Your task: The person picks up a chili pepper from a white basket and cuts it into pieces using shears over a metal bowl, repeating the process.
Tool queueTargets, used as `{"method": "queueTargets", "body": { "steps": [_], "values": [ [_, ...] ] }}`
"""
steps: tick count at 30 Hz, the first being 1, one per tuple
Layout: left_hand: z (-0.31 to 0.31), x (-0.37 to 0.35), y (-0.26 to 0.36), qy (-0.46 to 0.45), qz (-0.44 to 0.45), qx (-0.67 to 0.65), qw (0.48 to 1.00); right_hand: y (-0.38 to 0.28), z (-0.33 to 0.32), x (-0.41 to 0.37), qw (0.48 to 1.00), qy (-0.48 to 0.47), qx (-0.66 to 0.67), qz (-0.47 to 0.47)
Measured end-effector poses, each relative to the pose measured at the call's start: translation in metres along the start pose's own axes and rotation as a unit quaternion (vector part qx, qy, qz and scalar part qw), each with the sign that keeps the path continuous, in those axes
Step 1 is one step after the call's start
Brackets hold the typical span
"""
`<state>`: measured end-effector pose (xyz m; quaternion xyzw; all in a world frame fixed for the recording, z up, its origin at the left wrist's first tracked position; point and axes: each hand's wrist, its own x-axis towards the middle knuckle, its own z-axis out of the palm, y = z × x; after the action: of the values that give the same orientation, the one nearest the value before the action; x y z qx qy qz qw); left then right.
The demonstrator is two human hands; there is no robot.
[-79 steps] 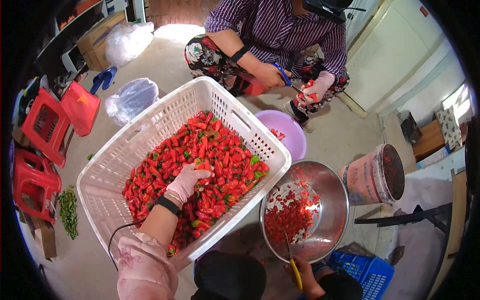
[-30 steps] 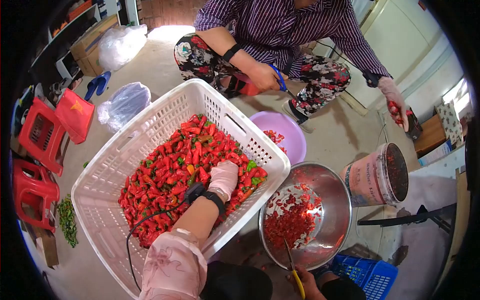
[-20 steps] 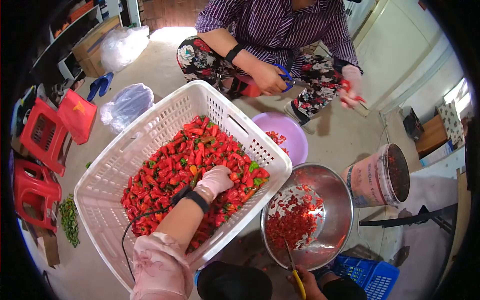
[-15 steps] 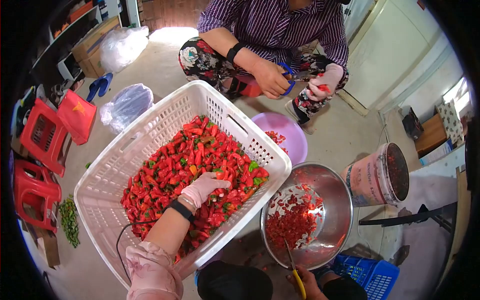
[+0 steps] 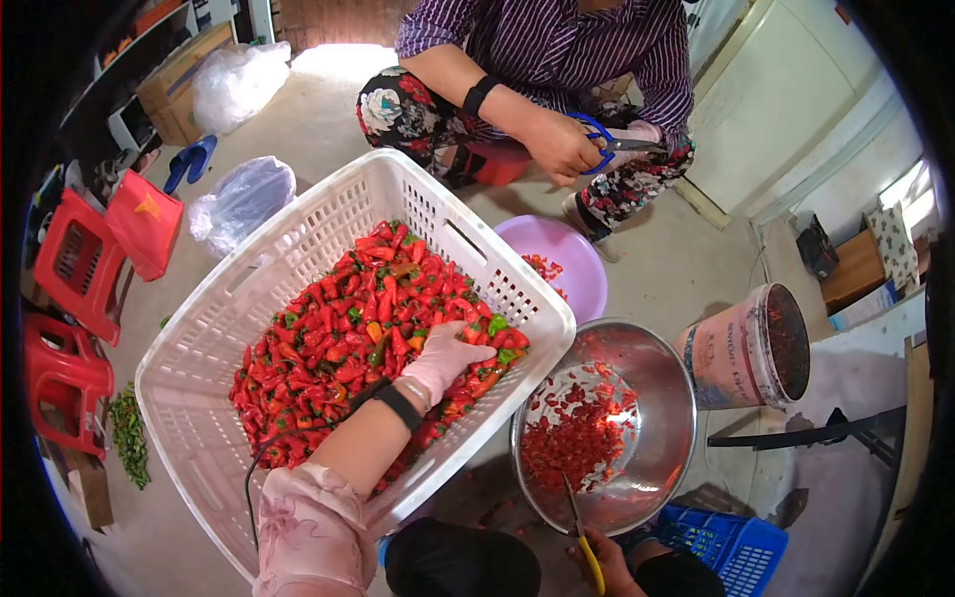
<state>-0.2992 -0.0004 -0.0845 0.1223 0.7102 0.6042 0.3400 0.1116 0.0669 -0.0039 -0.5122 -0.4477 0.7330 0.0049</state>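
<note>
My left hand (image 5: 446, 360), in a pale pink glove, reaches into a white slatted plastic basket (image 5: 189, 328) and touches the red peppers (image 5: 328, 338). Its thumb is spread away from the fingers, whose tips are partly hidden among the peppers; no pepper shows lifted in it. A few green peppers (image 5: 502, 330) lie just beyond it. At the bottom, my right hand (image 5: 612, 569) is closed around yellow-handled scissors (image 5: 589, 557). Their blades point up over the near rim of a steel basin (image 5: 668, 398), which holds cut red pepper pieces (image 5: 577, 438).
Opposite me, a person (image 5: 557, 70) squats holding blue-handled scissors (image 5: 602, 144) above a pink-purple basin (image 5: 587, 264). A bucket (image 5: 721, 353) and a blue crate (image 5: 751, 557) stand at right. Red stools (image 5: 70, 378), green peppers (image 5: 129, 438) and a plastic bag (image 5: 244, 204) are at left.
My left hand has shifted right across the peppers, towards the green ones. My right hand still holds the scissors. The other person's blue scissors have moved right, and their gloved hand is now largely hidden.
</note>
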Motion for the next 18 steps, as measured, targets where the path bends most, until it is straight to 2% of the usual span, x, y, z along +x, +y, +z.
{"method": "queueTargets", "body": {
  "steps": [1, 2, 4, 6, 7, 9, 11, 12, 13, 15, 17, 18],
  "values": [
    [0.011, 0.002, 0.004, 0.073, 0.056, 0.118, 0.989, -0.002, -0.001, -0.001, 0.998, -0.015, -0.054, -0.004],
    [0.019, 0.006, 0.009, 0.072, 0.055, 0.116, 0.989, -0.004, -0.003, -0.002, 0.994, -0.031, -0.107, -0.009],
    [0.028, 0.008, 0.032, 0.069, 0.074, 0.359, 0.928, -0.004, -0.001, -0.003, 0.996, -0.001, -0.088, 0.019],
    [0.036, 0.015, 0.033, 0.034, 0.045, 0.402, 0.914, -0.006, 0.002, -0.005, 0.996, 0.027, -0.067, 0.046],
    [0.037, 0.017, 0.032, 0.002, 0.017, 0.445, 0.895, -0.008, 0.003, -0.006, 0.995, 0.011, -0.099, 0.019],
    [0.037, 0.021, 0.019, 0.020, 0.011, 0.439, 0.898, -0.011, 0.002, -0.006, 0.991, -0.005, -0.131, -0.007],
    [0.020, 0.017, 0.006, 0.061, 0.025, 0.203, 0.977, -0.009, 0.003, -0.003, 0.996, 0.003, -0.085, 0.007],
    [0.010, 0.013, 0.012, -0.006, -0.019, -0.005, 1.000, -0.011, 0.005, -0.003, 0.996, 0.001, -0.083, 0.007],
    [0.002, 0.002, 0.021, -0.029, -0.061, -0.156, 0.985, -0.014, 0.006, -0.003, 0.998, -0.013, -0.050, 0.031],
    [-0.010, -0.010, 0.029, -0.043, -0.075, -0.213, 0.973, -0.017, 0.006, -0.003, 0.998, -0.032, -0.014, 0.049],
    [-0.023, -0.033, 0.055, -0.067, -0.087, -0.236, 0.966, -0.019, 0.007, -0.003, 0.979, -0.045, -0.184, -0.080],
    [-0.026, -0.044, 0.066, -0.093, -0.105, -0.262, 0.955, -0.027, 0.013, -0.006, 0.978, -0.048, -0.181, -0.090]
  ]
}}
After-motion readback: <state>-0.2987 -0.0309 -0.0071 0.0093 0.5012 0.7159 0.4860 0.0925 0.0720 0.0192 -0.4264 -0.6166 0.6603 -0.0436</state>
